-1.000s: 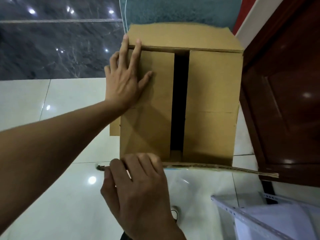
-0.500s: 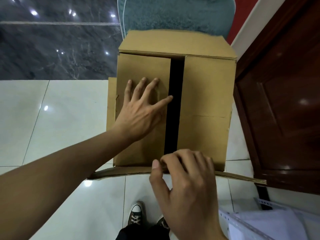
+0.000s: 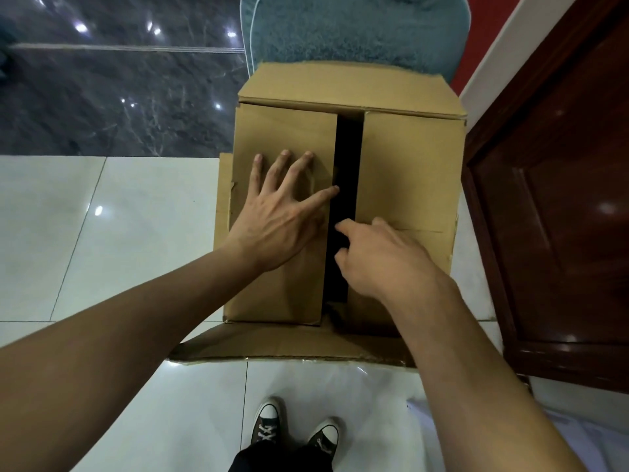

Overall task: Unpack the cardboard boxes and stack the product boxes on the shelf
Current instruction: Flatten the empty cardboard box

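Head view shows the cardboard box on the white tiled floor, the left hand spread flat on its left flap, the right hand curling fingertips into the dark centre gap.

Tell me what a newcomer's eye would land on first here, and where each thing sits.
The cardboard box fills the middle of the view, its two inner flaps parted by a dark gap running down its centre. The left hand lies spread flat on the left flap, and the right hand reaches its curled fingers to the gap's edge. A dark wooden door stands at right, and a teal rug lies beyond the box.
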